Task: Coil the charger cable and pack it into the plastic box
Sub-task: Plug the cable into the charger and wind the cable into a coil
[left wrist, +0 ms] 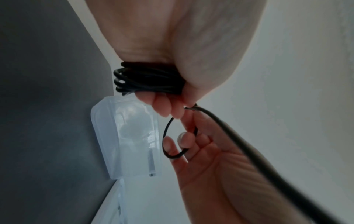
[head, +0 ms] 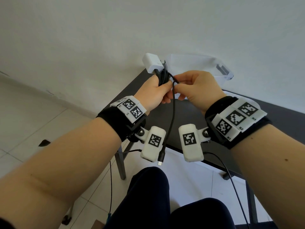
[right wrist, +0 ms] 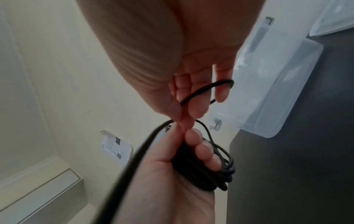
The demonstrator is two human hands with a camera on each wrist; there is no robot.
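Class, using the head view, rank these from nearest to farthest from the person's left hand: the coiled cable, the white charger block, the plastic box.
1. Coiled cable: gripped in the left hand.
2. White charger block: just above that fist.
3. Plastic box: on the table, beyond the right hand.

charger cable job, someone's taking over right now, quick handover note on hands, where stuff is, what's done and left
Left hand grips the coiled bundle of black charger cable, its white square charger block sticking out on top.
Right hand pinches a small loop of the cable beside the bundle.
The free tail hangs down between the wrists, ending in its plug.
The clear plastic box sits open on the dark table, behind the hands.
Done: most coiling. Left: wrap the tail, pack into the box.
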